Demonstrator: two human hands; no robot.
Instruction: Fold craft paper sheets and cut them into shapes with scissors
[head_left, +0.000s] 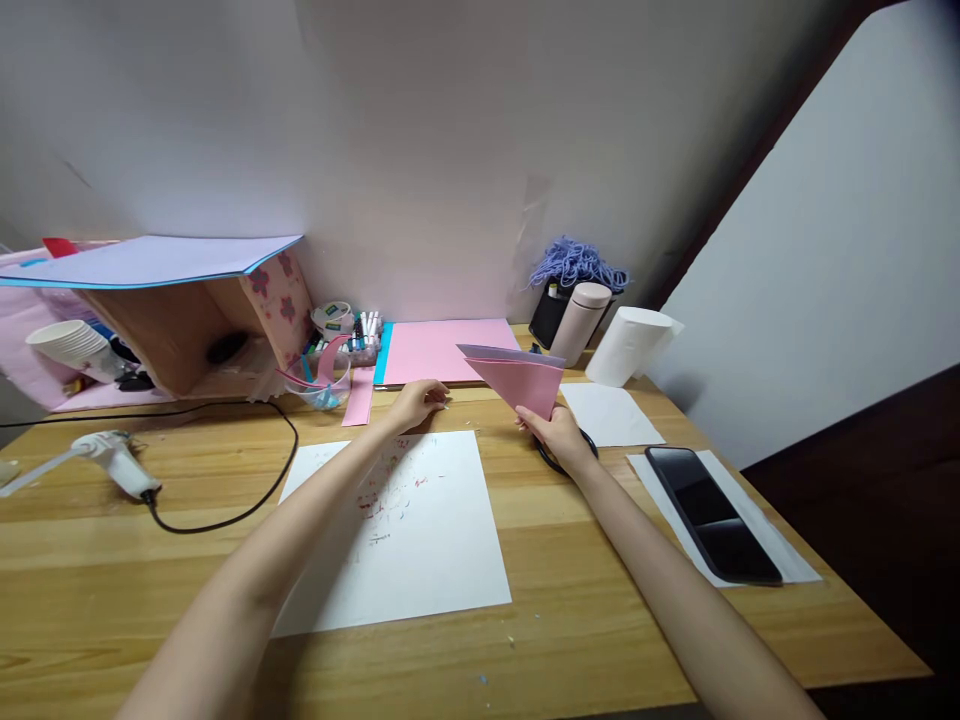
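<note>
Wooden tabletop pushed against a plain white wall; dark drop-off past the right edge. White sheet lies mid-table with red/blue specks on it. Glue gun near the left edge, black cable looping toward the sheet. Back edge: pink paper stack, clear bowl, tape and markers beside it, cardboard box under a lilac sheet, paper cups at back left. Back right: pink bottle, purple yarn, paper roll. Phone on white paper by the right edge.

Right hand: fingers pinched on the tip of a folded pink paper, held off the surface, wide end toward the back edge. A black ring shape sits under that hand; can't tell what it is.

Left hand: loosely curled, fingertips on the tabletop just past the white sheet's far edge, near the pink stack; holds nothing visible. Hands apart.
</note>
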